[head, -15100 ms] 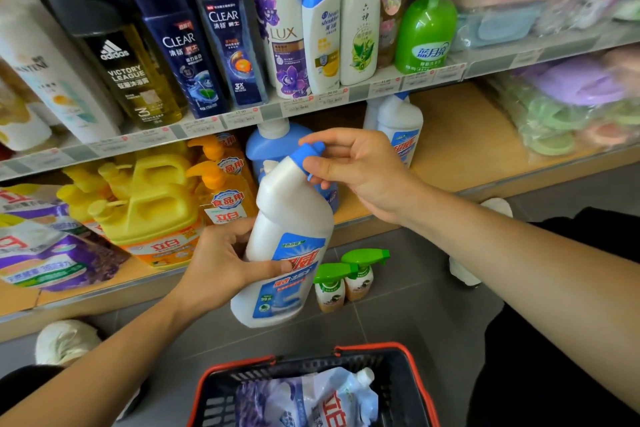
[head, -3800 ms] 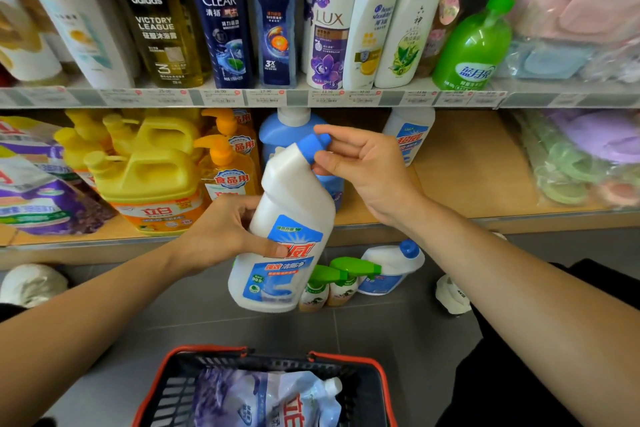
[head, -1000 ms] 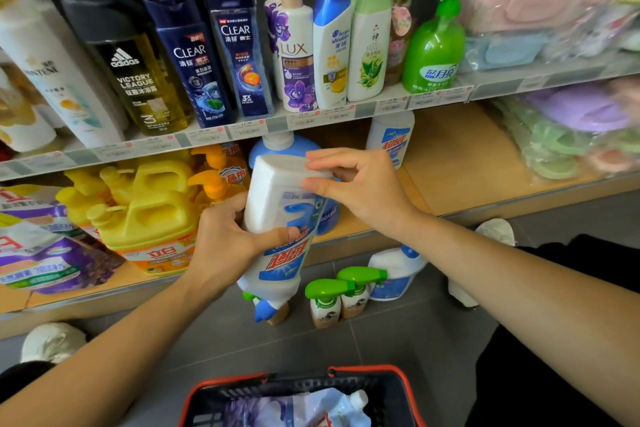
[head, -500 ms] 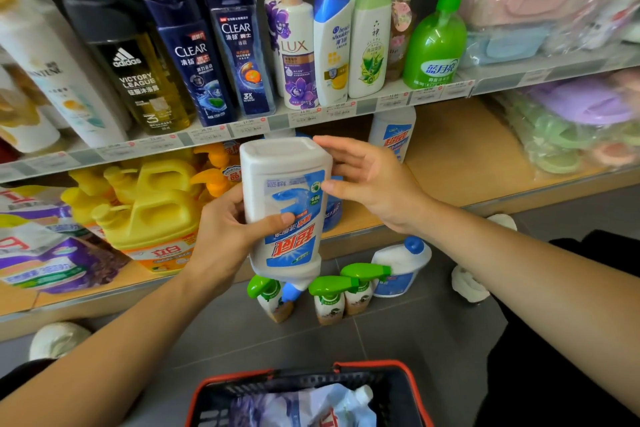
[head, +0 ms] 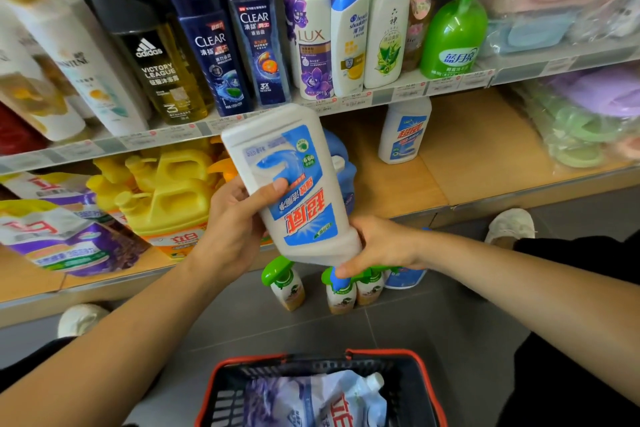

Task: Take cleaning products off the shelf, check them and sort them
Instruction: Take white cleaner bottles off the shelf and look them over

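The white bottle (head: 294, 191) of cleaner is off the shelf and in mid-air, turned upside down and tilted, its flat base up and its blue cap (head: 334, 279) pointing at the floor. The left hand (head: 235, 222) grips its body from the side, thumb laid across the label, and takes the weight. The right hand (head: 381, 246) cups the narrow shoulder just above the cap, fingers curled round the neck; whether they pinch the cap itself is hard to tell, since the hand hides most of it. Held like this, the bottle is probably being checked: the base faces the person for a printed date, and an inverted cap would betray a leak.

Directly below the bottle, on the floor, stand green-topped spray bottles (head: 282, 284), seemingly already sorted. Further below and nearer the person sits a red-rimmed basket (head: 381, 352) with a refill pouch (head: 311, 399) in it. Behind the bottle and to its right, a matching bottle (head: 403, 130) waits on the lower shelf (head: 467, 156); to its left are yellow jugs (head: 166, 198).
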Available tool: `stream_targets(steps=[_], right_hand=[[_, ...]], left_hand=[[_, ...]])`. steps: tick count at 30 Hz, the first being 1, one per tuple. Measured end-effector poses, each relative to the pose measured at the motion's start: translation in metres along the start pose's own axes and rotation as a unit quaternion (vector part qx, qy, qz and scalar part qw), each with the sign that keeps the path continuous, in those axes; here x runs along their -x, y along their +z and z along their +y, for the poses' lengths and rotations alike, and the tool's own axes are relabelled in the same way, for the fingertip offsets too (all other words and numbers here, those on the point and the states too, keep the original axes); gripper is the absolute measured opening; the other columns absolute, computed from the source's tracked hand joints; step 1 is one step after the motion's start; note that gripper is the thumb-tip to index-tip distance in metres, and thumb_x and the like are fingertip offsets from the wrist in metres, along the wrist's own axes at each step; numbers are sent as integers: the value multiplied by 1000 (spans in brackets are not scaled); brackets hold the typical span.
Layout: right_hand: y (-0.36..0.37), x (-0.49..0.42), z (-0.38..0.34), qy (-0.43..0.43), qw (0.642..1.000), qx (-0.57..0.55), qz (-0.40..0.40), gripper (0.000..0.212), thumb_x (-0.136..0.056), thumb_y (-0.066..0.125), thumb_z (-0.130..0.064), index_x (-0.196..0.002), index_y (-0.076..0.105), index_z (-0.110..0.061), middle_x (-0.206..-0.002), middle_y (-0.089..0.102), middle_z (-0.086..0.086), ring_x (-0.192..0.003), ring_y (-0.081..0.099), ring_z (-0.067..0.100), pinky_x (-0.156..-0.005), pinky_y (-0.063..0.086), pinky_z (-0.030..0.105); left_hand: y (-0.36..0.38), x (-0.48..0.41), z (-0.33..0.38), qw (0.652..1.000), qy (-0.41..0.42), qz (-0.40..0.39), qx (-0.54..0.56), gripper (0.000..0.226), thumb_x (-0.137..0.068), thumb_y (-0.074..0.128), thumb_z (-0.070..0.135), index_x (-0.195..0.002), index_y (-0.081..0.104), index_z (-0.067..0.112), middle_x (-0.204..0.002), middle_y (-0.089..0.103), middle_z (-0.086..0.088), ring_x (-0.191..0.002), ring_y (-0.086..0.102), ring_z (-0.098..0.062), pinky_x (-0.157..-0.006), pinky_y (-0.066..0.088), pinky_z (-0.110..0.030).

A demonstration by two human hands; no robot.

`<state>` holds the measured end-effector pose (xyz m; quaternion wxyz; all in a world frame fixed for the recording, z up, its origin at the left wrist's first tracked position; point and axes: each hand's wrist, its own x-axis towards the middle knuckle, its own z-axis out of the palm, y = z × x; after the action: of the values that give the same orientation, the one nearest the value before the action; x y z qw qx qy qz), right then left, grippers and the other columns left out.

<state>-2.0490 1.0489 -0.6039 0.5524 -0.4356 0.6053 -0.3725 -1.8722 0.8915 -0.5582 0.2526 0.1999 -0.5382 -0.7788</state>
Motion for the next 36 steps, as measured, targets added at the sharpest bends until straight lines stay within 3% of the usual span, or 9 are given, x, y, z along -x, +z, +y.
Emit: stream_targets(steps=[4,8,11,16,21,24,29,32,36], right_hand=[[-1,8,11,-1,997,-66,40,49,-84,79,-10,-128,59,-16,-113,74,8,-111,68,27,-100,53,53],[-14,21,15,-21,985,-121,119,56,-82,77,-13,-133,56,-17,-117,72,14,-106,70,30,-97,55,48],[-34,36,12,-50,970,-124,201,57,-78,76,-17,-131,58,-18,-111,71,18,-91,71,25,-85,60,39],[-65,59,-2,-92,965,-45,241,45,-80,74,-30,-123,64,-18,-78,68,0,-67,62,18,-61,55,28],[-86,69,-32,-129,945,-3,302,32,-84,72,-33,-104,69,-8,-64,60,2,-53,55,15,-46,48,25],[-97,75,-49,-124,930,67,340,24,-90,73,-26,-98,69,-3,-59,60,-3,-48,53,14,-43,45,25],[-118,92,-70,-114,886,218,392,17,-84,79,-29,-93,73,-16,-54,62,-8,-42,51,8,-43,46,23],[-129,92,-74,-72,858,302,410,25,-81,81,-33,-97,75,-16,-70,67,0,-47,54,2,-52,45,23],[-144,78,-68,-21,829,364,423,28,-79,81,-39,-99,75,-20,-91,71,-1,-79,61,16,-60,41,22]], left_hand=[[-1,-4,4,1000,-12,4,26,46,-91,67,22,-134,59,9,-133,67,-15,-117,68,-32,-89,60,-47],[-3,-11,-1,999,-47,25,-13,47,-89,69,31,-133,61,16,-130,70,-6,-118,68,-25,-97,57,-48],[2,-13,-11,997,-76,31,-10,44,-85,73,33,-126,64,19,-125,73,-3,-114,70,-21,-86,61,-39],[11,-12,-30,988,-152,37,3,42,-77,77,42,-113,70,23,-116,76,-4,-105,74,-21,-78,62,-33],[22,-9,-51,969,-233,38,-79,66,-64,75,65,-112,70,19,-107,78,-7,-98,76,-25,-74,61,-35],[27,-11,-56,951,-262,14,-164,64,-75,70,64,-111,72,12,-102,79,-7,-92,77,-24,-72,61,-33],[32,-28,-65,923,-87,-25,-374,5,-93,74,23,-90,78,22,-83,77,-4,-77,67,-14,-71,55,-36],[40,-50,-65,897,0,-36,-441,11,-90,76,23,-101,77,19,-94,77,1,-88,70,-12,-83,58,-40],[48,-79,-71,785,162,-47,-596,36,-88,78,24,-122,72,12,-126,69,-7,-120,58,-29,-102,44,-40]])
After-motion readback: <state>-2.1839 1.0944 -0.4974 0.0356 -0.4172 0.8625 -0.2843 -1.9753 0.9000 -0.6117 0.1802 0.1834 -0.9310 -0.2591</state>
